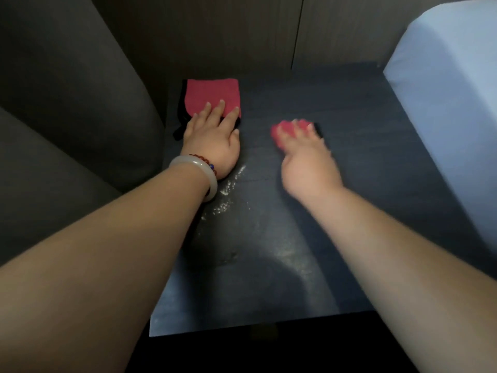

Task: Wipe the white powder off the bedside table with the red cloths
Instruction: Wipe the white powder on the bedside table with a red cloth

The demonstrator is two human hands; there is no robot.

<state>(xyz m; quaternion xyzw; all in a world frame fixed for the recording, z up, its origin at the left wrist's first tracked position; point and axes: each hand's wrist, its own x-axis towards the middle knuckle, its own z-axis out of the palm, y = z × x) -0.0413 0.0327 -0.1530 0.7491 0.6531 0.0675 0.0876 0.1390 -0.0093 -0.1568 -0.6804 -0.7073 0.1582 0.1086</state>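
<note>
A flat red cloth [212,94] with a black edge lies at the back left of the dark bedside table [363,157]. My left hand [215,138] rests on its near edge with straight, spread fingers. A second red cloth [282,130], bunched up, sits near the table's middle, and my right hand [306,160] grips it with curled fingers; this hand is blurred. White powder [228,189] runs in a streak beside my left wrist, and a fainter smear of white powder [290,257] lies nearer the front.
A grey upholstered armchair [67,103] stands close against the table's left side. A bed with a pale blue sheet [451,90] borders the right side. A dark wall panel runs behind. The table's front edge [242,327] is near me.
</note>
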